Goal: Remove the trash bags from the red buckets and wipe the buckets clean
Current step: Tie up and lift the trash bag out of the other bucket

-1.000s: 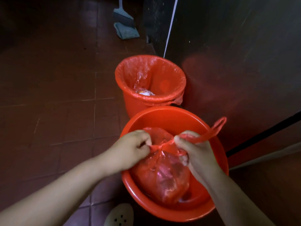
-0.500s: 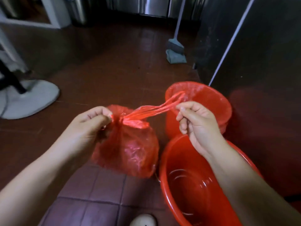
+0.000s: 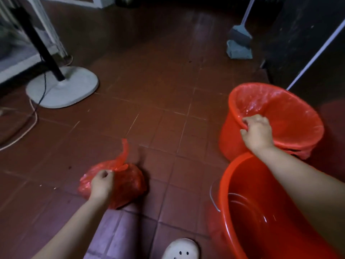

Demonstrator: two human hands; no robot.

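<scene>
Bag (image 3: 119, 186) one sits tied on the floor, my left hand (image 3: 101, 186) clenched on its top; my right hand (image 3: 256, 130) pinches the liner (image 3: 280, 113) at the far bucket (image 3: 233, 146) rim. Next, I judge: peel it free; the near bucket (image 3: 242, 212) awaits wiping.

Dim, reddish light; blurred, warped edges

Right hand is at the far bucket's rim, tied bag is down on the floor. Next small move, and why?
Probably peel the liner up off the far bucket's rim. The right hand already pinches the liner's edge there, and it is still folded over the rim all round. The near bucket is bare inside, and the tied bag sits on the floor under the left hand.
</scene>
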